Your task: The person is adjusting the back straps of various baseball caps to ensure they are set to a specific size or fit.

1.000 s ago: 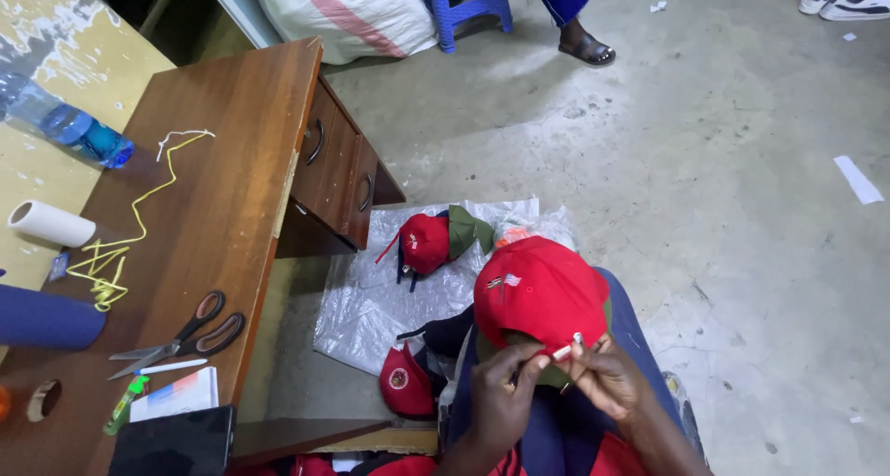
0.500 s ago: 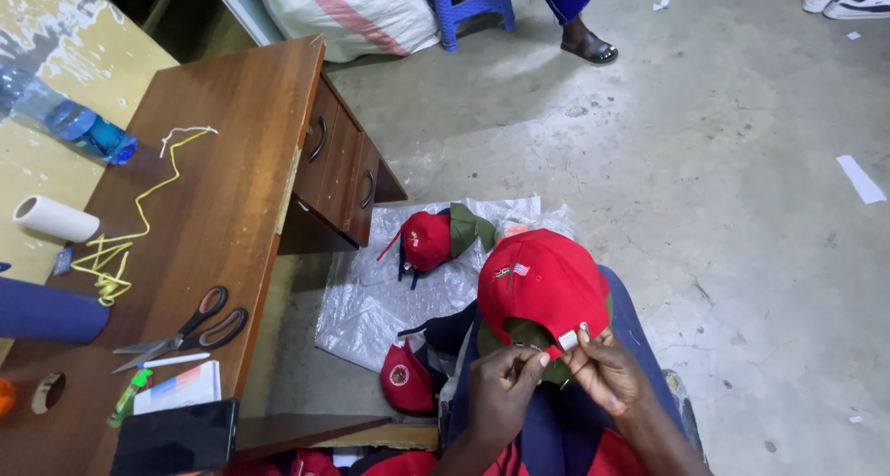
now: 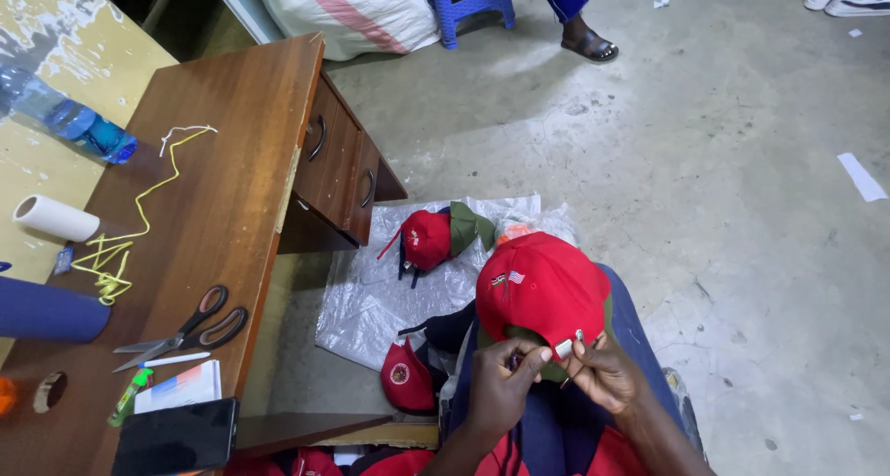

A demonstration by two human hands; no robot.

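Nearby, wooden desk (image 3: 232, 216) stands left of the seated person, plastic sheet (image 3: 389, 291) on the floor beside it. Red cap (image 3: 542, 291) rests on the lap; left hand (image 3: 501, 393) and right hand (image 3: 603, 374) both pinch its back edge, right fingertips closed on a small pale strap tab (image 3: 565, 348). Scissors (image 3: 185, 330) lie on desk.

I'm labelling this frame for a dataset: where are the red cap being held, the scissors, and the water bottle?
red cap (image 3: 542, 291), head view, on the crown.
scissors (image 3: 190, 330), head view, near the pivot of the blades.
water bottle (image 3: 79, 124), head view, on its blue body.
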